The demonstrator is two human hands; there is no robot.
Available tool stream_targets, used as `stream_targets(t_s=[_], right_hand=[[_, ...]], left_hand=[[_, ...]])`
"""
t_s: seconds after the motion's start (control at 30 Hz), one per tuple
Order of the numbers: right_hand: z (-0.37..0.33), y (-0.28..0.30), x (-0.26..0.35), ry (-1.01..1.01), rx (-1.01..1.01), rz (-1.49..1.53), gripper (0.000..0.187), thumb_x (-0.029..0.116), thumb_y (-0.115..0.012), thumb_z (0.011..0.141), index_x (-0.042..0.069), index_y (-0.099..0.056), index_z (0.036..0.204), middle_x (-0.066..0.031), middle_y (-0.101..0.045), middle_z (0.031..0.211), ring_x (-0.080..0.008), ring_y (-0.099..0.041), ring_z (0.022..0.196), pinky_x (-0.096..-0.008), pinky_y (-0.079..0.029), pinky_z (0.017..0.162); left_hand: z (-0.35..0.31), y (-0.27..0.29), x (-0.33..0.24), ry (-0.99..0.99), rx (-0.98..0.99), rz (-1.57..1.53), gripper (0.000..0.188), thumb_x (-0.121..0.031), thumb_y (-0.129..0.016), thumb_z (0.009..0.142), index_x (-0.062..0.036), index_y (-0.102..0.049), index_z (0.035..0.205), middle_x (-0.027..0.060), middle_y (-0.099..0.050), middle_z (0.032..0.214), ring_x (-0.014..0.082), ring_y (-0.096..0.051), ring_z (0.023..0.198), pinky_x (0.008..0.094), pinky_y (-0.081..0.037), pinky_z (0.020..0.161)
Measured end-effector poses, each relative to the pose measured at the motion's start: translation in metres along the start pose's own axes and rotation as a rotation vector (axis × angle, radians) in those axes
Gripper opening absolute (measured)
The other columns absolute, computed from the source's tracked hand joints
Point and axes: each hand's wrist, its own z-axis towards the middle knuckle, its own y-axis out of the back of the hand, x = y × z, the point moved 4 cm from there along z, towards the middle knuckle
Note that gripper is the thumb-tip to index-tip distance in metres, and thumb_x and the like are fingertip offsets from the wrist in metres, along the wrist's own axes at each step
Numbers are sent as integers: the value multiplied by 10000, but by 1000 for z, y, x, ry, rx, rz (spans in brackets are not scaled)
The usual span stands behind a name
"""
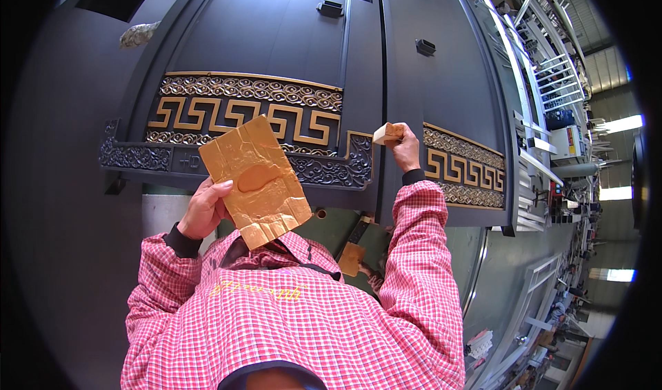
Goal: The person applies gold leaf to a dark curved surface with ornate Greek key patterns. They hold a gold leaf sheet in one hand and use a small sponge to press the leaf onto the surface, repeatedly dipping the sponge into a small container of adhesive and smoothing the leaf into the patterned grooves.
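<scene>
My left hand [205, 207] grips the edge of a flat, square gold-coated board [279, 207], thumb on top. A darker oval patch, like a pool of gold paint, marks its middle. My right hand [407, 150] pinches a small pale sponge block [381, 135] with golden-brown stains on one side. The sponge is held over the dark grey metal door [283, 31], close to the raised carved corner trim [362, 162]; whether it touches cannot be told. Gold key-pattern fretwork [186, 114] and scrolled bands lie left of that hand, and another gold fretwork panel [465, 171] lies right of it.
Black handle fittings [331, 8] stick up from the door's far part. Below my right arm, a smaller gold-brown piece [352, 259] shows beside part of a hand. White metal frames [552, 80] and workshop clutter stand along the right. Green floor [452, 259] shows beneath the door's edge.
</scene>
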Motion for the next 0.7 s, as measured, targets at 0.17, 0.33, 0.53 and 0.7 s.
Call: stream_targets(t_s=[0.17,0.33,0.53,0.7], right_hand=[[-2,0,-9,4,46,7,317,-94,-658,695,63,-581,960,-54,-670,884,-154,-645,875,-282,-514,777],[-13,3,-20,16,57,16,293,-70,-665,701,62,-587,951,-53,-672,863,-139,-642,866,-277,-514,765],[-33,5,-15,8,67,82,274,-58,-665,705,56,-598,945,-59,-674,851,-135,-646,848,-276,-517,752],[-56,7,-5,-15,58,64,285,-75,-673,697,57,-595,938,-46,-674,859,-129,-642,858,-274,-521,763]], left_hand=[[1,-2,2,-12,-6,2,395,-185,-428,942,20,-372,1275,137,-590,1124,205,-666,890,319,-591,624],[2,-4,4,-11,-6,7,388,-181,-428,942,25,-381,1267,136,-596,1116,203,-667,885,316,-590,625],[2,-6,2,-6,12,8,391,-172,-429,937,26,-378,1269,143,-593,1118,211,-669,876,319,-591,618],[3,-4,3,5,34,19,394,-174,-431,936,26,-376,1271,143,-594,1111,211,-670,869,322,-592,608]])
